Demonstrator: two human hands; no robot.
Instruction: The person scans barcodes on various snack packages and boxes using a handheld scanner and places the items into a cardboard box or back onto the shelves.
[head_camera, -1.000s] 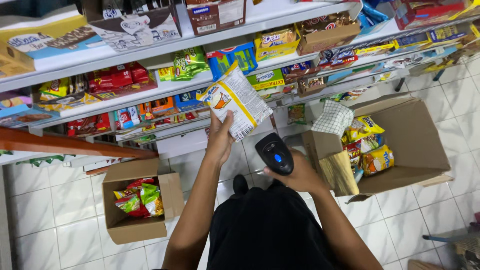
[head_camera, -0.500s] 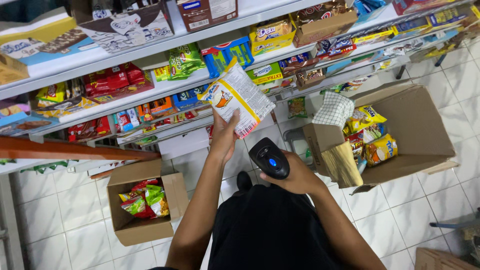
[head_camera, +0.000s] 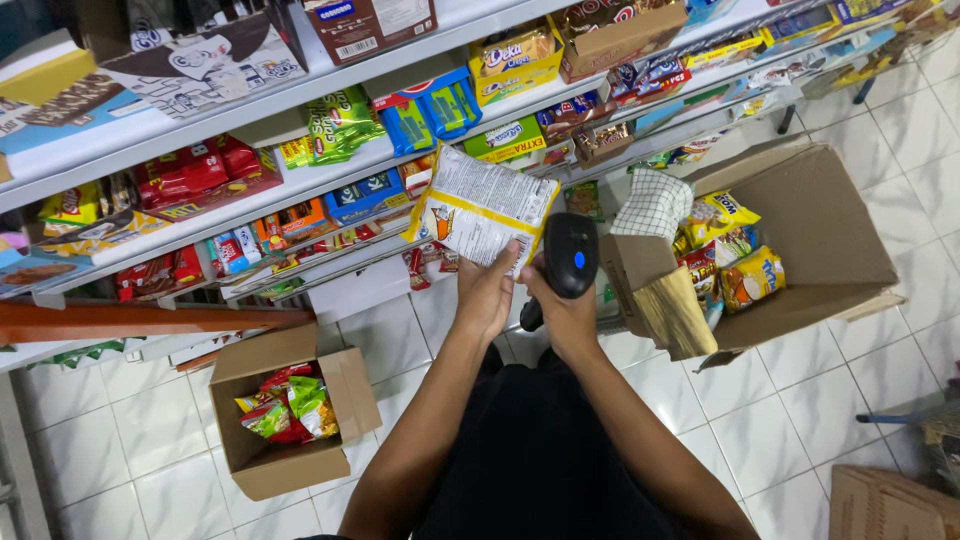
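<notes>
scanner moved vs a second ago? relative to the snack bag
Yes. The black handheld scanner in the right hand has come up and in beside the snack bag held by the left hand; earlier it sat lower, apart from the bag.

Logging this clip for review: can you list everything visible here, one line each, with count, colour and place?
snack packet: one, white and yellow, held up before the shelves
handheld scanner: one, black, right of the packet
small cardboard box: one, brown, floor lower left, holding red and green packets
large cardboard box: one, brown, floor right, holding yellow packets
checked cloth: one, white-green, on the large box's edge
shelves: several, white, stocked with mixed colourful snacks
floor tiles: many, white
left hand: holds the snack packet
right hand: grips the handheld scanner
</notes>
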